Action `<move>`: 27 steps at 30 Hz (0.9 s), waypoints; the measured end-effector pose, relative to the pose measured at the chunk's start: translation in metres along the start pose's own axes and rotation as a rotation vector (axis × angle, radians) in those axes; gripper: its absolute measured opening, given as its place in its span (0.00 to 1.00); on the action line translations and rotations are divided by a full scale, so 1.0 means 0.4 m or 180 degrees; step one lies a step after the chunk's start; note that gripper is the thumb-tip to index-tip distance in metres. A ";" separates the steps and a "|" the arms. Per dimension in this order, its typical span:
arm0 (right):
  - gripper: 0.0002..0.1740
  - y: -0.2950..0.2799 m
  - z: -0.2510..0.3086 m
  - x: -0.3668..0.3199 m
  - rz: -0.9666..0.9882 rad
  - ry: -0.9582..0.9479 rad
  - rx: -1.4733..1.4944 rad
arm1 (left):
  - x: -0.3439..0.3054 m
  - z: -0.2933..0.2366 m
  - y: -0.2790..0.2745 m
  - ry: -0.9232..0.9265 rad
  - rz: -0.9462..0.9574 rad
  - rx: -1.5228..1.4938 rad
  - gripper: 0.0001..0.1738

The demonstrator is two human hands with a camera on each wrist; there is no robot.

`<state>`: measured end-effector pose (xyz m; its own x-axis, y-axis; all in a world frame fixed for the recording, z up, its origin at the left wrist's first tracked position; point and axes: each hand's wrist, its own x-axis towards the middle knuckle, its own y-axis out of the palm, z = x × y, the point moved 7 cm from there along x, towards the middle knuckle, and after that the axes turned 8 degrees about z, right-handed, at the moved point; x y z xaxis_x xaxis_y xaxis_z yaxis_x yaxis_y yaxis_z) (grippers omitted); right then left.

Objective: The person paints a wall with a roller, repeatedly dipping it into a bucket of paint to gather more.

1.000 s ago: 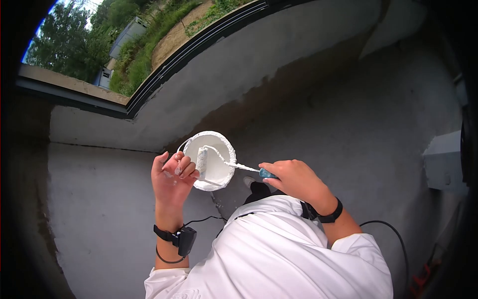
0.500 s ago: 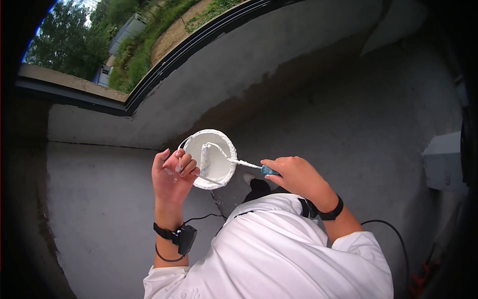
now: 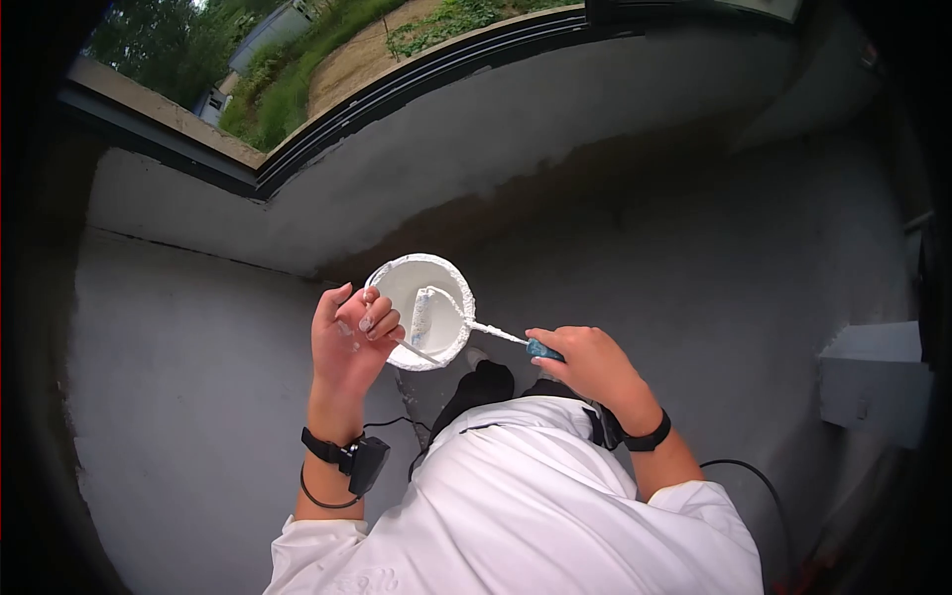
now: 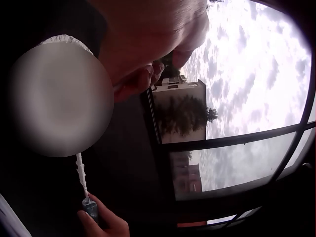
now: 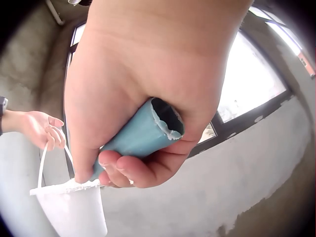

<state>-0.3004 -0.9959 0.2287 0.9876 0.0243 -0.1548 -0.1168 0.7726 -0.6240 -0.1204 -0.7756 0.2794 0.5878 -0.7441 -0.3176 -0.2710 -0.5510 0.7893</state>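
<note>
A white bucket (image 3: 466, 342) with a paint-caked rim hangs by its thin bail handle (image 5: 42, 165) from the curled fingers of my left hand (image 3: 354, 337). White smears mark that hand's fingers and palm. My right hand (image 3: 595, 364) grips the blue handle (image 5: 140, 133) of a paint roller, whose frame (image 3: 501, 334) is coated in white and crosses the bucket's rim. Inside the bucket, the roller's white sleeve (image 3: 421, 315) lies against the pale interior. In the left wrist view, the bucket (image 4: 61, 98) is blurred and hides the sleeve.
A dark-framed window (image 3: 263, 178) runs along the grey wall (image 3: 416, 169) ahead. On the right stands a pale box (image 3: 873, 382). A black cable (image 3: 759, 471) trails beside the person's white shirt (image 3: 516, 496). Their shoe (image 3: 477, 355) shows just below the bucket.
The head view has shifted, with window and wall sitting higher now. Inside the bucket, the roller sleeve has moved slightly right. Both hands keep their holds.
</note>
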 end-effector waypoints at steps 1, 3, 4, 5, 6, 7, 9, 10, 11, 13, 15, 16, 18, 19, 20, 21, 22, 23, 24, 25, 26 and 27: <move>0.22 -0.005 0.010 -0.003 -0.0007 -0.0032 0.0094 | 0.000 0.004 -0.003 -0.0031 -0.0067 -0.0011 0.15; 0.22 -0.009 0.022 -0.005 -0.0043 -0.0121 0.0428 | -0.004 0.002 -0.003 0.0031 -0.0121 -0.0077 0.15; 0.22 -0.008 0.021 0.001 0.0009 -0.0135 0.0387 | -0.003 0.002 -0.003 0.0044 -0.0155 -0.0109 0.14; 0.22 -0.009 0.012 0.009 0.0027 -0.0008 0.0217 | -0.004 0.000 0.002 0.0084 -0.0124 -0.0106 0.14; 0.22 -0.011 0.009 0.012 0.0043 0.0123 0.0043 | -0.006 -0.001 -0.007 0.0121 -0.0134 -0.0168 0.14; 0.22 -0.015 0.020 0.015 0.0091 0.0111 -0.0002 | -0.003 0.000 -0.015 0.0059 -0.0055 -0.0210 0.14; 0.22 -0.036 0.039 0.017 0.0112 0.0153 -0.0227 | -0.001 0.001 -0.017 0.0022 -0.0031 -0.0249 0.14; 0.22 -0.041 0.045 0.020 0.0165 0.0142 -0.0275 | -0.001 -0.001 -0.017 0.0062 -0.0039 -0.0309 0.14; 0.22 -0.043 0.044 0.026 0.0174 0.0147 -0.0126 | -0.001 -0.003 -0.021 0.0087 -0.0068 -0.0320 0.14; 0.22 -0.033 0.040 0.031 0.0241 0.0165 -0.0022 | -0.005 0.003 -0.031 0.0136 -0.0111 -0.0400 0.14; 0.20 -0.034 0.033 0.042 0.0156 0.0292 -0.0274 | -0.005 0.002 -0.034 0.0126 -0.0115 -0.0390 0.14; 0.20 -0.038 0.040 0.048 0.0195 0.0272 -0.0350 | -0.004 -0.003 -0.037 0.0182 -0.0097 -0.0455 0.14; 0.18 -0.049 0.058 0.050 0.0168 0.0136 -0.0068 | -0.006 0.000 -0.050 0.0242 -0.0132 -0.0462 0.14; 0.16 -0.055 0.061 0.056 0.0171 0.0158 0.0038 | -0.008 -0.003 -0.053 0.0326 -0.0159 -0.0375 0.14; 0.16 -0.064 0.067 0.064 0.0222 0.0163 -0.0040 | -0.008 -0.002 -0.056 0.0363 -0.0147 -0.0460 0.14; 0.15 -0.075 0.065 0.073 0.0241 0.0313 -0.0063 | -0.007 -0.001 -0.061 0.0381 -0.0166 -0.0448 0.13; 0.14 -0.084 0.059 0.080 0.0273 0.0477 -0.0066 | -0.007 0.002 -0.065 0.0379 -0.0211 -0.0437 0.13; 0.14 -0.094 0.060 0.087 0.0338 0.0491 -0.0122 | -0.008 0.005 -0.065 0.0403 -0.0227 -0.0519 0.13; 0.14 -0.107 0.056 0.092 0.0325 0.0587 -0.0140 | -0.009 0.004 -0.067 0.0438 -0.0299 -0.0442 0.13; 0.15 -0.116 0.051 0.101 0.0304 0.0674 -0.0151 | -0.010 0.001 -0.069 0.0474 -0.0373 -0.0353 0.13; 0.15 -0.106 0.050 0.108 0.0345 0.0697 -0.0176 | -0.011 0.001 -0.076 0.0470 -0.0390 -0.0403 0.13; 0.15 -0.108 0.053 0.114 0.0355 0.0657 -0.0154 | -0.010 0.000 -0.075 0.0506 -0.0406 -0.0346 0.13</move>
<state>-0.2480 -1.0148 0.2648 0.9267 -0.0263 -0.3749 -0.2337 0.7409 -0.6296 -0.1145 -0.7562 0.2570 0.7270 -0.5975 -0.3384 -0.1082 -0.5864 0.8028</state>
